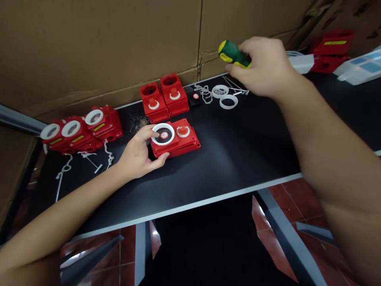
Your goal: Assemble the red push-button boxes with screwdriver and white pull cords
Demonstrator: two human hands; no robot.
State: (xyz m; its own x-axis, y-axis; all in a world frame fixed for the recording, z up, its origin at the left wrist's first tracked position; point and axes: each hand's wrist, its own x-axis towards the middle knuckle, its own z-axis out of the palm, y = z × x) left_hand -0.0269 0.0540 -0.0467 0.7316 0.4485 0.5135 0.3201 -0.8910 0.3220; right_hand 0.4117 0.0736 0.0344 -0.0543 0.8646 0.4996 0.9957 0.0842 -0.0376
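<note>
My left hand grips the left end of a red box, thumb along its near side and fingers on its white ring. Inside that ring is a black disc with a small red-and-white label, and a red lamp sits to its right. The box rests on the black table. Raised above the table at the right, my right hand is closed around a screwdriver with a green and yellow handle. The screwdriver's tip is not visible.
Two red boxes stand behind, beside white rings, cord and small metal hammers. Several finished-looking red units with cords are at the left. A red box and a clear plastic container lie far right. Cardboard borders the back.
</note>
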